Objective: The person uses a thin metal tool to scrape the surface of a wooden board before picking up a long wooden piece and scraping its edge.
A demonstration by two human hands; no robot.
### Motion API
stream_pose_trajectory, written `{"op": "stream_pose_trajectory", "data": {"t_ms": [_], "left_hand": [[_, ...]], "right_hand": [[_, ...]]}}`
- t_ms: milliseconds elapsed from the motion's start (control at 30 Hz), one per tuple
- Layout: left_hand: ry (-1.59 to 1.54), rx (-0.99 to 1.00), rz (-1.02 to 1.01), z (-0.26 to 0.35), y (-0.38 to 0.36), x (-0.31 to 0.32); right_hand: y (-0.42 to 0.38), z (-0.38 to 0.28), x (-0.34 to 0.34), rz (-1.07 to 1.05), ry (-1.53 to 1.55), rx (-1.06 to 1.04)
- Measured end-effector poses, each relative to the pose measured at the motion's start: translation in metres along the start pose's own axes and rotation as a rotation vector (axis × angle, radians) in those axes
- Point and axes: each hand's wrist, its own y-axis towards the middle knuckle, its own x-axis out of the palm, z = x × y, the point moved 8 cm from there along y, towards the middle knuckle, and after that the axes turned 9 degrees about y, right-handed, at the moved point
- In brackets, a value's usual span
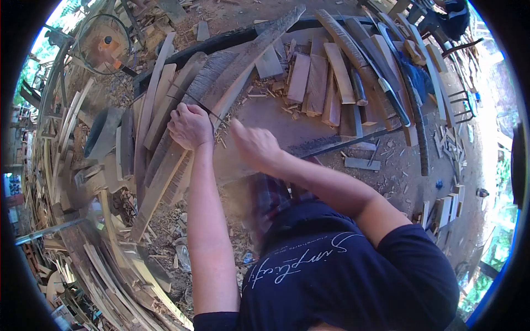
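My left hand (pixel 190 127) is closed in a fist over the long wooden boards on the left of the bench. A thin dark rod (pixel 207 109) runs along its knuckles and sticks out on both sides; the fingers appear wrapped round it. My right hand (pixel 256 146) is a little to the right, slightly blurred, its fingers curled near the rod's right end. What it grips, if anything, is hidden. Under and behind my left hand a long brown board (pixel 237 69) slants up to the far edge.
Cut wood blocks (pixel 317 83) and long strips lie at the right of the bench (pixel 259 118). A blue-and-white tool (pixel 393 102) rests among them. Wood offcuts cover the ground at left. A round wire guard (pixel 104 44) stands at far left. Part of another person (pixel 455 19) shows at top right.
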Motion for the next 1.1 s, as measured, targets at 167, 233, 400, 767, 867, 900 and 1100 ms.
{"op": "stream_pose_trajectory", "data": {"t_ms": [167, 233, 400, 767, 867, 900, 1100], "left_hand": [[0.010, 0.011, 0.036, -0.002, 0.000, 0.000], [-0.006, 0.006, 0.025, -0.001, 0.001, 0.001], [0.010, 0.015, -0.020, -0.001, 0.001, 0.000], [0.007, 0.011, -0.034, -0.002, 0.002, 0.002], [0.006, 0.021, 0.003, -0.001, -0.001, 0.000], [0.002, 0.023, 0.038, -0.001, 0.000, -0.002], [-0.021, 0.024, 0.010, -0.002, 0.001, 0.004]], "right_hand": [[0.031, -0.014, -0.004, 0.069, 0.022, -0.099], [-0.004, 0.003, -0.005, 0.039, 0.034, -0.046], [-0.002, 0.003, 0.001, -0.011, 0.002, 0.011], [-0.023, 0.018, 0.000, -0.096, 0.005, 0.084], [0.025, -0.005, -0.006, 0.061, -0.005, -0.072], [0.040, -0.014, -0.006, 0.067, -0.027, -0.101], [-0.022, 0.011, -0.008, -0.011, -0.028, -0.010]]}}
